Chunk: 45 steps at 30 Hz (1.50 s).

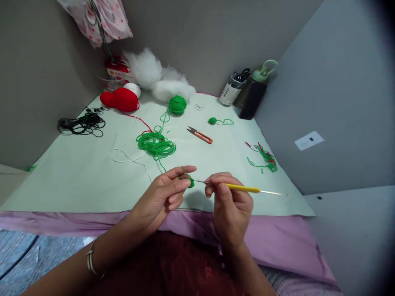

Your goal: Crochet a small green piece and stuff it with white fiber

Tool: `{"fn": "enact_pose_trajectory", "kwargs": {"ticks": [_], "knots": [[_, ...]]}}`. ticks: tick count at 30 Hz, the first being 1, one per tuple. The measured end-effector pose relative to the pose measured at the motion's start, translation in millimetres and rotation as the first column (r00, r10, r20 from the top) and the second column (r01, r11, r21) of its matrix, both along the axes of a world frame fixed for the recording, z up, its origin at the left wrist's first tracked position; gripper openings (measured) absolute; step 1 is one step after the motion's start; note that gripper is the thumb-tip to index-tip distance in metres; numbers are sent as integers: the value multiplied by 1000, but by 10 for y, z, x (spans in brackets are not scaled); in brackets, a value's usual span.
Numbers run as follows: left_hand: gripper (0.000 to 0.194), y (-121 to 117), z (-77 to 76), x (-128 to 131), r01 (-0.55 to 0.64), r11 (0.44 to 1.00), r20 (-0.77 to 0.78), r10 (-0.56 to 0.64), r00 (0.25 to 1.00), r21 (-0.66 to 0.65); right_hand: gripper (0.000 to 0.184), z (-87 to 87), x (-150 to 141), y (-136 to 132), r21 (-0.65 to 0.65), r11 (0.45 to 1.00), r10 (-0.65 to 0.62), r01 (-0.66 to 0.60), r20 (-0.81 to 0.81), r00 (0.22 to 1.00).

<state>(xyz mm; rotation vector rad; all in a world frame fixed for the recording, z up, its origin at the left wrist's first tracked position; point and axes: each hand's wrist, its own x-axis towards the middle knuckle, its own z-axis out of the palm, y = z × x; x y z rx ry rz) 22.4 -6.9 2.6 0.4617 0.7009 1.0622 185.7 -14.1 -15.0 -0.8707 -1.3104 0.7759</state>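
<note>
Between the thumb and fingers of my left hand (165,191) is a small green crochet piece (191,183), with a strand of green yarn looped over the index finger. That strand runs back towards a loose heap of green yarn (156,144) on the table. My right hand (231,205) is closed around a crochet hook (243,188) with a yellow grip and metal at both ends. The hook's tip points left and comes close to the green piece; whether it touches, I cannot tell. Both hands are above the table's front edge.
Orange thread snips (201,135) lie mid-table, near a green yarn ball (177,105) and a small green piece (212,121). Yarn scraps (268,158) are at right, black cord (83,123) at left. White stuffing (173,88), red yarn (121,99), a pen cup (230,92) and a bottle (261,76) stand behind.
</note>
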Motion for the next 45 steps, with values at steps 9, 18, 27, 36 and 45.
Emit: {"fn": "enact_pose_trajectory", "kwargs": {"ticks": [9, 18, 27, 36, 45], "knots": [[27, -49, -39, 31, -1, 992, -135, 18, 991, 125, 19, -53, -27, 32, -148, 981, 104, -126, -149, 983], [29, -70, -19, -19, -45, 983, -304, 98, 948, 177, 22, -8, -7, -39, 81, 996, 17, -34, 196, 980], [44, -56, -47, 6, 38, 999, -38, -39, 999, -25, 31, -171, -12, -62, 420, 906, -290, 62, 505, 813], [36, -68, -28, 36, -22, 996, -153, 35, 988, 84, 19, -40, -42, 1, 23, 1000, 18, -20, 95, 995], [35, -13, -66, 6, 50, 998, 10, -50, 999, -45, 35, -138, 6, -46, 293, 953, -200, 76, 421, 885]]}}
